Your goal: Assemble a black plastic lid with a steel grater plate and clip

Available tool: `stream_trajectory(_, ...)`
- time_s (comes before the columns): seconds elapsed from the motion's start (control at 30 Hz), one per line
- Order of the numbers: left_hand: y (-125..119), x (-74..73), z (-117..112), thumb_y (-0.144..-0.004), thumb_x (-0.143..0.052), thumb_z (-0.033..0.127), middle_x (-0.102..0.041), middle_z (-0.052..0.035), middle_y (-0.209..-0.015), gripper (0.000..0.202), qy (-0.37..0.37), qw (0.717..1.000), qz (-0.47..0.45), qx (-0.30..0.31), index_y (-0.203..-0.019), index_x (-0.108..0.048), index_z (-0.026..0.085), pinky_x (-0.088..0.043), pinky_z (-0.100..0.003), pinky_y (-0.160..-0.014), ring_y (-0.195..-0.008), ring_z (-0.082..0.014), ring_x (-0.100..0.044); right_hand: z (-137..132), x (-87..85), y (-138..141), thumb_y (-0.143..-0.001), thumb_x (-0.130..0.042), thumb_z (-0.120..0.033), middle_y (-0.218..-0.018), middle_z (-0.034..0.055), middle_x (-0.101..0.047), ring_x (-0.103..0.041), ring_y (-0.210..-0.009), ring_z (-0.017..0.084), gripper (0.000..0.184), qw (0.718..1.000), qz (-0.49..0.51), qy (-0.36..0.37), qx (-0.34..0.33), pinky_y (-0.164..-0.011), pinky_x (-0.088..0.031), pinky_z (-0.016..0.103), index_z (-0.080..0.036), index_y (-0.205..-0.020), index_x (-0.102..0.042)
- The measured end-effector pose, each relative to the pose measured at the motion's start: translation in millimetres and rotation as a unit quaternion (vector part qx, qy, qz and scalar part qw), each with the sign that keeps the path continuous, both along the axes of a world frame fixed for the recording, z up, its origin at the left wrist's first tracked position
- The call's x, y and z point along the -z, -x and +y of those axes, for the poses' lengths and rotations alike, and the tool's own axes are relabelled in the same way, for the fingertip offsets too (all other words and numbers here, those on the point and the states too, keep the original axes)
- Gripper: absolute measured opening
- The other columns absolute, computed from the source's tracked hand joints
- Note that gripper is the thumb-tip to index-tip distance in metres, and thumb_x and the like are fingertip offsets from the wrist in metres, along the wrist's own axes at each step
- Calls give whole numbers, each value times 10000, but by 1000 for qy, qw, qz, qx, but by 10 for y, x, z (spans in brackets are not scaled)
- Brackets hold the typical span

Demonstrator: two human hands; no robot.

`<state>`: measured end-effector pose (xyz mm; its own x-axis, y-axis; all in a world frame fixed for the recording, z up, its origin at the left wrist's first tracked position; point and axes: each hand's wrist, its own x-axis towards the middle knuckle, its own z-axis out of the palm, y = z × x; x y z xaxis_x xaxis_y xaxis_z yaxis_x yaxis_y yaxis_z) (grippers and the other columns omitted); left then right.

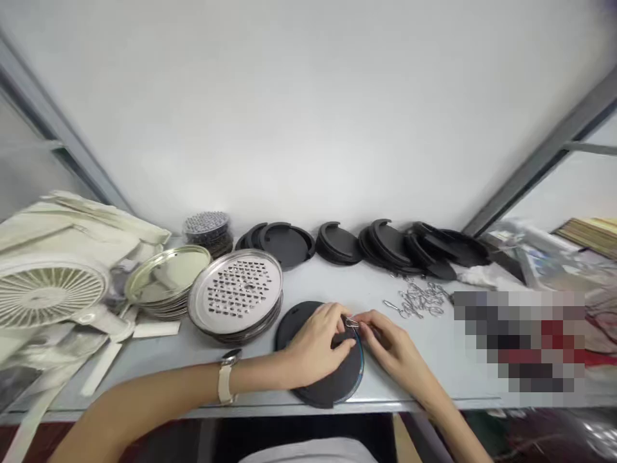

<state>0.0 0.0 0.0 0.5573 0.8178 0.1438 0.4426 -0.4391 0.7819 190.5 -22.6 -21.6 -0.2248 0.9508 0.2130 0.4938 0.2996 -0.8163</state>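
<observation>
A round black disc [332, 379] lies flat at the table's front edge. My left hand [315, 344] rests on top of it, fingers curled and pressing on the disc near its rim. My right hand [388, 341] meets it from the right, and its fingertips pinch a small metal clip [351, 323] at the disc's upper edge. A thin blue line runs along the disc's right rim. A watch with a pale strap is on my left wrist.
Behind are stacks of perforated metal plates [236, 292], plain metal lids [166, 276], a small perforated stack [207, 228] and several piles of black discs [385, 244]. Loose metal clips [421, 299] lie to the right. A white fan [48, 289] stands at the left.
</observation>
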Motion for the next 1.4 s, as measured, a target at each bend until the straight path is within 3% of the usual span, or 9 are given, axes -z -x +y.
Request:
stream_trajectory(0.43, -17, 36, 18, -800, -581, 176, -532, -7, -926, 269, -5, 1000, -8, -2, -1044, -473, 211, -424, -307, -830, -898, -159, -509, -12, -65, 14, -965, -426, -283, -1139, 68, -660, -612, -1029, 211, 249, 998, -4, 23, -50, -883, -447, 266, -214, -1121, -607)
stream_trajectory(0.53, -18, 46, 18, -800, -581, 176, -534, -6, -924, 264, -8, 1000, -5, -4, -1037, -469, 210, -426, -307, -826, -895, -158, -512, -11, -78, 7, -970, -416, -286, -1137, 63, -661, -625, -983, 204, 271, 998, -4, 33, -61, -840, -459, 262, -222, -1161, -597)
stream_trajectory(0.8, -13, 40, 11, -811, -571, 177, -529, -15, -1008, 261, -5, 1000, -7, -4, -1049, -472, 221, -438, -301, -806, -868, -152, -525, -14, -87, 15, -978, -392, -299, -1056, 53, -652, -608, -933, 192, 264, 996, 9, 46, -72, -812, -447, 258, -210, -1135, -585)
stream_trajectory(1.03, -13, 33, 5, -816, -569, 171, -530, -22, -1020, 258, -7, 1000, -5, -1, -1048, -466, 219, -435, -321, -840, -903, -167, -528, -27, -36, -2, -972, -394, -329, -692, -25, -540, -485, -624, 137, 205, 997, -23, 55, -48, -605, -386, 227, -204, -1036, -543)
stream_trajectory(1.4, -19, 59, 25, -812, -565, 151, -552, -19, -959, 226, -15, 1000, -15, 9, -1003, -458, 211, -436, -318, -846, -928, -171, -524, -11, 16, -3, -961, -400, -342, -634, -58, -396, -379, -574, 113, 198, 998, -19, 53, -39, -553, -322, 218, -199, -960, -537)
